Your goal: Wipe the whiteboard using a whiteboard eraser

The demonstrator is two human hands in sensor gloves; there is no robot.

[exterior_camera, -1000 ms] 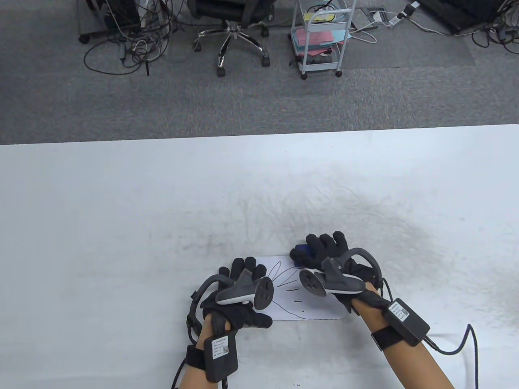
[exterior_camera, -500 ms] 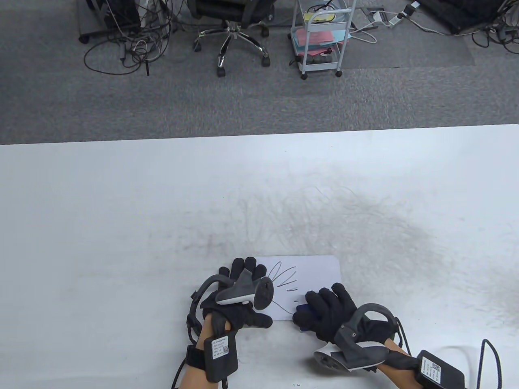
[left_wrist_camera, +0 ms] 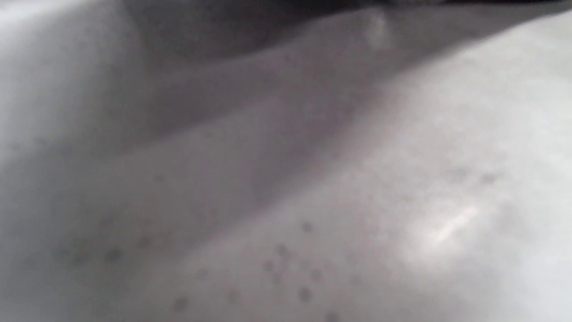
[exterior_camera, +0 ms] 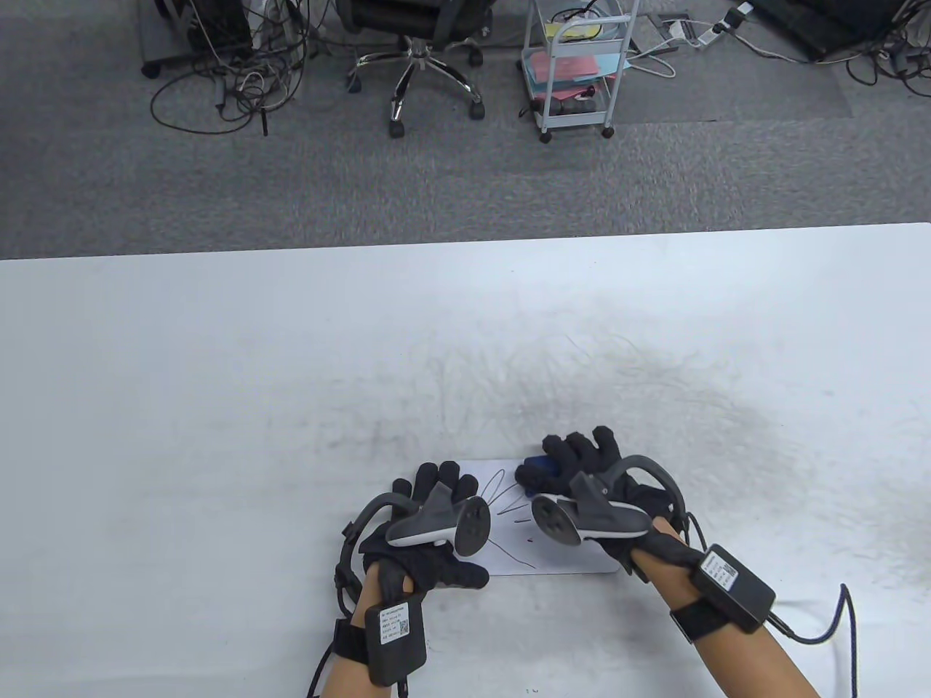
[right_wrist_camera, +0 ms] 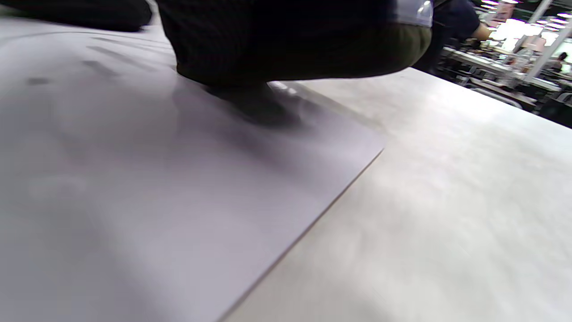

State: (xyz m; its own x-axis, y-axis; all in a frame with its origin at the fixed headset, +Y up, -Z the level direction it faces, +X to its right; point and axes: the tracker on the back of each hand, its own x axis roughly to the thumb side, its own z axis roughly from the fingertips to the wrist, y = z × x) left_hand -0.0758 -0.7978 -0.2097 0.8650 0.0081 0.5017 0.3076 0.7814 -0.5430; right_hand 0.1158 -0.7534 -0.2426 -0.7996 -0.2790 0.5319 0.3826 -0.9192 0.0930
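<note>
A small white whiteboard [exterior_camera: 564, 560] lies flat near the table's front edge, with black pen strokes on its left half. My left hand [exterior_camera: 429, 527] rests flat on the board's left end. My right hand [exterior_camera: 578, 465] grips a blue eraser [exterior_camera: 537, 465] and presses it on the board's far edge. In the right wrist view the gloved right hand [right_wrist_camera: 286, 40] sits on the board [right_wrist_camera: 134, 201] near its corner. The left wrist view is a blur of grey surface.
The white table [exterior_camera: 218, 378] shows grey smudges behind the board [exterior_camera: 618, 392]. Beyond the far edge stand an office chair [exterior_camera: 422, 51] and a white cart [exterior_camera: 578, 65] on carpet. A cable [exterior_camera: 836, 618] trails from my right wrist.
My right hand, with the eraser, swept from the board's far edge to its near right part and is back at the far edge. My left hand has not moved.
</note>
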